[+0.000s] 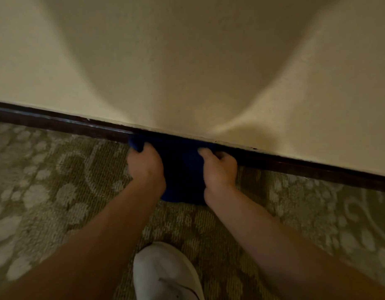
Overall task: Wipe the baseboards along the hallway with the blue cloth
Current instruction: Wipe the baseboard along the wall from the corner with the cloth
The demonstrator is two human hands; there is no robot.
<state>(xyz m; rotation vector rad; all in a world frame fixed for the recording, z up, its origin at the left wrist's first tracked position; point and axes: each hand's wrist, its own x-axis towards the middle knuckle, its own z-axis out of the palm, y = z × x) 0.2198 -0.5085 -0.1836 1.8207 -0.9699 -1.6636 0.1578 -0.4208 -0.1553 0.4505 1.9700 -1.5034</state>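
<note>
On the far left the baseboard (57,123) starts: dark brown, nearly black, glossy with a thin highlight along its top lip, running diagonally down to the right where the cream wall (187,61) meets the floor. The carpet (46,180) below is olive with pale blotchy floral shapes.

Then the left hand (146,164), curled closed around the left end of the cloth (178,167), fingers tucked under and a bunched corner poking out above the knuckles. The cloth itself is deep blue, so dark in the shadow it reads almost navy-black in the middle. It's stretched between both hands, top edge pressed right up on the baseboard, lower part hanging down to the carpet in a rounded fold.

The right hand (219,169) grips the other end, closed too, thumb laid on top of the fabric, fingers curled against the baseboard.

Bottom centre, a white shoe (165,273) sits on the carpet between the forearms. Two soft shadows fall on the wall above the hands.
</note>
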